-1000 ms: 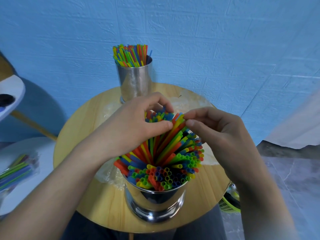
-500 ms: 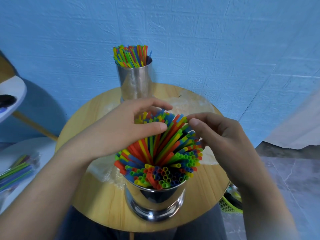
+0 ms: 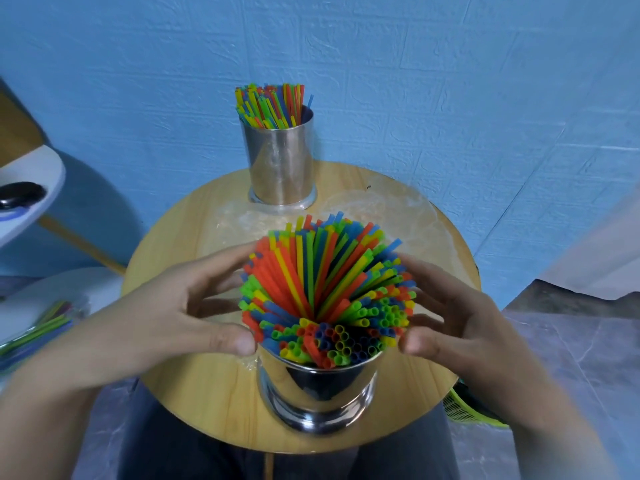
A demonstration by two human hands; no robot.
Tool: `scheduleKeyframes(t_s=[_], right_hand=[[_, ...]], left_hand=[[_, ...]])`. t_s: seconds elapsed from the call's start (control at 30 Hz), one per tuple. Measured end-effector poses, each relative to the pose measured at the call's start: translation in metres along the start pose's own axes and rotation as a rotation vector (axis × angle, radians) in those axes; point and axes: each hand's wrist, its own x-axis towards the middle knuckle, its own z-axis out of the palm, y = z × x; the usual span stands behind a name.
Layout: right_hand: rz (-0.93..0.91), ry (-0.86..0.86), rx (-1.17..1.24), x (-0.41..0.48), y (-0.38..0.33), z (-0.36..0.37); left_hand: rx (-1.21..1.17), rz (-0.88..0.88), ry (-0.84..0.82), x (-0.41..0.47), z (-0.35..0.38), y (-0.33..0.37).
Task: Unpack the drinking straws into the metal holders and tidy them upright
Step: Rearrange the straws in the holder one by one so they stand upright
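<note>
A shiny metal holder (image 3: 318, 393) stands near the front edge of the round wooden table (image 3: 187, 237). It is packed with coloured drinking straws (image 3: 325, 289) that fan outward and lean away from me. My left hand (image 3: 187, 306) flanks the bundle on the left, with thumb and fingertips touching its outer straws. My right hand (image 3: 446, 317) mirrors it on the right side. Both hands have spread, relaxed fingers and a gap at the palm. A second metal holder (image 3: 280, 164) stands at the table's back edge, with its straws (image 3: 270, 105) upright.
Crumpled clear plastic wrap (image 3: 367, 209) lies on the table between the holders. A packet of straws (image 3: 38, 327) rests on a white surface at the left. A green basket (image 3: 464, 407) sits below the table's right edge. The blue wall is close behind.
Both hands have come off the top of the bundle and moved down to its sides. The straws that were gathered under the fingers now fan out.
</note>
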Motion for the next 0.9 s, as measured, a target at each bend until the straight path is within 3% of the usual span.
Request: scheduleKeyframes(t_s=[0.13, 0.33, 0.5, 0.9], right_hand=[[-0.025, 0.026, 0.024, -0.001, 0.001, 0.000], [-0.069, 0.105, 0.105, 0.008, -0.003, -0.005], [-0.080, 0.071, 0.195, 0.015, -0.001, -0.007], [-0.028, -0.039, 0.195, 0.021, 0.011, -0.007]], left_hand=[[-0.161, 0.126, -0.033, -0.003, 0.011, 0.013], [-0.151, 0.193, 0.168, -0.009, 0.025, 0.020], [-0.202, 0.262, 0.234, -0.013, 0.027, 0.025], [-0.136, 0.160, 0.264, -0.011, 0.022, 0.027]])
